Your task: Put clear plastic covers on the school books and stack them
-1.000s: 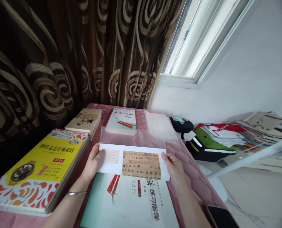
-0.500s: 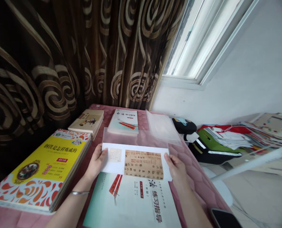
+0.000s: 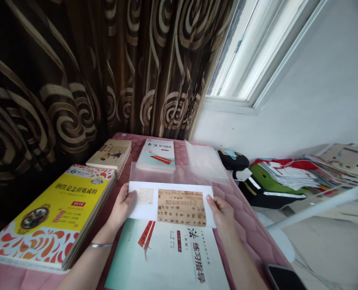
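My left hand [image 3: 123,206] pinches the left edge of a white page [image 3: 143,210] printed with a brown calligraphy picture. Opposite it, my right hand [image 3: 222,210] is closed on the page's right edge, thumb on top. The page lies across the far part of a pale green calligraphy workbook [image 3: 166,257], its title turned sideways; whether the two are joined I cannot tell. A clear plastic sheet [image 3: 154,174] extends beyond the page's far edge.
Yellow-covered books [image 3: 52,213] are stacked at left, with smaller tan books [image 3: 109,154] behind. Another calligraphy workbook [image 3: 157,154] and plastic sheets [image 3: 204,159] lie at the back of the pink quilted surface [image 3: 251,233]. A phone [image 3: 284,277] sits near right.
The page has shifted very slightly left, its right edge together with my right hand. Both hands keep their hold, and the surrounding books look unchanged.
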Demonstrator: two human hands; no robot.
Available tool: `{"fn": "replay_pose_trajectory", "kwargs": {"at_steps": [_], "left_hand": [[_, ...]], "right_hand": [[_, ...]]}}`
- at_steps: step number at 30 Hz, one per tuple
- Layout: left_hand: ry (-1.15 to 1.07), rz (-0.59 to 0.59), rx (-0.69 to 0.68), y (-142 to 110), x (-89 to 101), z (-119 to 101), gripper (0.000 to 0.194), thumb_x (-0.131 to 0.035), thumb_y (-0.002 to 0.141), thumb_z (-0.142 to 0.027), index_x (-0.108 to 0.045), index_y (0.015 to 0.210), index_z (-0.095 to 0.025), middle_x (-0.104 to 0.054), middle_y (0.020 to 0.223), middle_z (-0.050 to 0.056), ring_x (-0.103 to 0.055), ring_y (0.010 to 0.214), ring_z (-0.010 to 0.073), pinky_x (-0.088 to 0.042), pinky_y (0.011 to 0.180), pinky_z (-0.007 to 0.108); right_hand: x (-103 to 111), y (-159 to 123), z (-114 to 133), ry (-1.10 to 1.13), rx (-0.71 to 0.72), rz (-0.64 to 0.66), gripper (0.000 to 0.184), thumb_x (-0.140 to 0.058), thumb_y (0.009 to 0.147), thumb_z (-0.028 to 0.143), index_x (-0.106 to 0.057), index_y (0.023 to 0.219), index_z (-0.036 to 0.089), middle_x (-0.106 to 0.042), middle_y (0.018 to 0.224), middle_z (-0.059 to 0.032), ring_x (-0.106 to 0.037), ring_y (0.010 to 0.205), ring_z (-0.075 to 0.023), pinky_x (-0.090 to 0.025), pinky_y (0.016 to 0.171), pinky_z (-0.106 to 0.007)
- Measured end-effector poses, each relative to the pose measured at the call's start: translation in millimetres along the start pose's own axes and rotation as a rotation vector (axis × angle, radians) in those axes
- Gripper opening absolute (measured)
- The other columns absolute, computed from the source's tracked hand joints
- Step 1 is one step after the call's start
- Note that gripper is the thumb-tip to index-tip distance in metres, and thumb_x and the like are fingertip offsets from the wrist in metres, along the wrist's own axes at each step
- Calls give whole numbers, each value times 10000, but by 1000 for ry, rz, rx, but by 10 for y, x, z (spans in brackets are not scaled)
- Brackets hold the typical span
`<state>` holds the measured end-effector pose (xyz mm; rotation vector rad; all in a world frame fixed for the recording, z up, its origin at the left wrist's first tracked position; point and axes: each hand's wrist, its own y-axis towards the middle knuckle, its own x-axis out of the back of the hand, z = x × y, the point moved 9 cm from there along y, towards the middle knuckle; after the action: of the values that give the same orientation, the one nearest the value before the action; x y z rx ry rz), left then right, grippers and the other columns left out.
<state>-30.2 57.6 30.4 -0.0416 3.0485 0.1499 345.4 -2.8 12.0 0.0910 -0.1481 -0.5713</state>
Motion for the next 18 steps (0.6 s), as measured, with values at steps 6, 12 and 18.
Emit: {"fn": "replay_pose_trajectory", "kwargs": {"at_steps": [6,12,18], "left_hand": [[29,-6,-33,25,-1,-6,392,-666,746,-501,-558,974,-201,-648,837,12,-591,795,184,-463,734,300],[-12,4,4,21,-9,22,446,-690,721,-538,-556,982,-202,-666,848,15,-615,787,191,-474,715,299],[-33,17,17,13,-13,44,443,-697,732,-498,-539,1011,-193,-669,888,30,-623,808,197,-481,709,303]], "right_hand": [[-106,-42,33,88,-56,65,384,-743,658,588,-644,684,219,-638,613,5,-534,533,-164,-429,469,-272],[-96,-85,102,59,-71,43,425,-753,631,606,-625,634,201,-613,564,5,-514,502,-157,-407,452,-271],[-89,-84,103,37,-64,38,408,-727,658,611,-616,636,218,-620,564,10,-535,505,-166,-408,438,-268]]}}
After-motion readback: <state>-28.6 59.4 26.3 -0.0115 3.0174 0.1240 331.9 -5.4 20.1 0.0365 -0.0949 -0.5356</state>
